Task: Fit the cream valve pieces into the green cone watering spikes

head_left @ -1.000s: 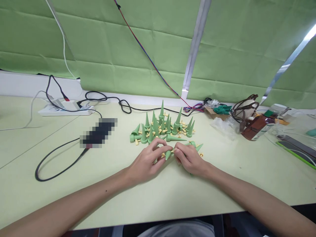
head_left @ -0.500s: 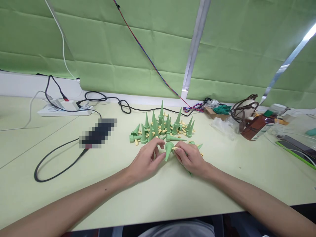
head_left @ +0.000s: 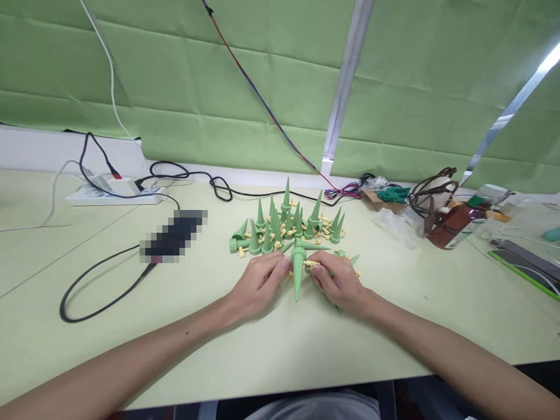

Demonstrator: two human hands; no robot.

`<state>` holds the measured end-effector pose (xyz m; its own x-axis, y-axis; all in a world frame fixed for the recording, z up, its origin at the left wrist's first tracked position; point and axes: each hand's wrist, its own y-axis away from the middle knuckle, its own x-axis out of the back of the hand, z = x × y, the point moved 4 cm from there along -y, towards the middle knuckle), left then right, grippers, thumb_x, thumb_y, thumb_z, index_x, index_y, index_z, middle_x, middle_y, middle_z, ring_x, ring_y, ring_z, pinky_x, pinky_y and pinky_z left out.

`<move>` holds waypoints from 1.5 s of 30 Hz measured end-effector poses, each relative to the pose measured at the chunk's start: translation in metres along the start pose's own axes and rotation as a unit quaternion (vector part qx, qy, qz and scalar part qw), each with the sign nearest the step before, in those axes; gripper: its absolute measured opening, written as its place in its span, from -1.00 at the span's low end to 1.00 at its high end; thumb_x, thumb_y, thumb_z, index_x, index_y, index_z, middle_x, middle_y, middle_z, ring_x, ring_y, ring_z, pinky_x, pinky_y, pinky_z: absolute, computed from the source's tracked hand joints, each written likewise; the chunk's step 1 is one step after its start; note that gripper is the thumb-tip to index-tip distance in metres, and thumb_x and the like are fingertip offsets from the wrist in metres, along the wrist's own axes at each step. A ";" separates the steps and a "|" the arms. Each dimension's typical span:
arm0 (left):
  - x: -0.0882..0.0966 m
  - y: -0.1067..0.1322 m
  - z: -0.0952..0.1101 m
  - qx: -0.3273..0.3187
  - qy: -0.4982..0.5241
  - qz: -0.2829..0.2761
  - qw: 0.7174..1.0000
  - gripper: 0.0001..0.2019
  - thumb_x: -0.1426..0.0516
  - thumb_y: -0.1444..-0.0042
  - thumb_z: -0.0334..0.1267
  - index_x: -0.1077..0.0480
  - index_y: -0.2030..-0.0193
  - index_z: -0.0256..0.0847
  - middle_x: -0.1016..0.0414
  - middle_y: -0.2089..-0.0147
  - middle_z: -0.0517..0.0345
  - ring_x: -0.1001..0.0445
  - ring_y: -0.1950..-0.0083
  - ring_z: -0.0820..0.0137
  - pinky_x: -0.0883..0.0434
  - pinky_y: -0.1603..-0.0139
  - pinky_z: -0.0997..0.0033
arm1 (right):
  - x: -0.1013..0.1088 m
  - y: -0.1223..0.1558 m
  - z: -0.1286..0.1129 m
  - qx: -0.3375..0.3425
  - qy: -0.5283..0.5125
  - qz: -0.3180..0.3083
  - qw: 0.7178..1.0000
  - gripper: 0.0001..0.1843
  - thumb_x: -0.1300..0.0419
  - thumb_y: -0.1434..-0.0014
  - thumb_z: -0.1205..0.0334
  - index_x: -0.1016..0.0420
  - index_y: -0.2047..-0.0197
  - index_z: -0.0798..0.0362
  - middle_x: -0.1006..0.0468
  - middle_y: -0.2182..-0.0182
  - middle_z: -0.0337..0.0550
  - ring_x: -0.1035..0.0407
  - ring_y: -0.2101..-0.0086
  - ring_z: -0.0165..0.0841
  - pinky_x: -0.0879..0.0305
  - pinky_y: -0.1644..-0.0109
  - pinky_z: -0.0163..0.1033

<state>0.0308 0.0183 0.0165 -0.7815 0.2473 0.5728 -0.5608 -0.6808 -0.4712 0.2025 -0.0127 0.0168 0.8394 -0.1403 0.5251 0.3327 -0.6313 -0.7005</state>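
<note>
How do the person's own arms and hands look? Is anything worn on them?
Both forearms are bare up to the lower edge of the picture: no sleeves show. The left hand and the right hand wear no gloves, and no ring, watch or bracelet is visible on the fingers or wrists. A small dark spot marks the left forearm. No cables or markings are attached.

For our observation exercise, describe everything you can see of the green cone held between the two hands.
The green plastic cone is smooth, matt and long, tapering from a wide collared base to a sharp tip. It points tip-down toward the person, base uppermost. The left hand pinches its upper side; the right hand presses a small yellow peg against its collar. It hangs just before the pile of green cones.
</note>
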 end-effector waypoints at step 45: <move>0.000 0.005 0.003 -0.014 0.055 -0.031 0.998 -0.84 -0.19 -0.26 -0.16 -0.41 0.16 -0.21 -0.33 0.22 0.12 -0.34 0.34 0.47 -0.36 0.43 0.53 | -0.005 0.004 0.007 -0.035 -0.039 -0.094 0.994 -0.69 0.07 -0.46 0.14 -0.17 0.36 -0.01 -0.24 0.60 -0.37 -0.11 0.59 -0.45 -0.05 0.46 -0.32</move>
<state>0.0286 0.0127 0.0165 -0.7696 0.3638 0.5248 -0.6151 -0.6432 -0.4560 0.2024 -0.0088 0.0076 0.7972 0.0430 0.6022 0.4580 -0.6928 -0.5570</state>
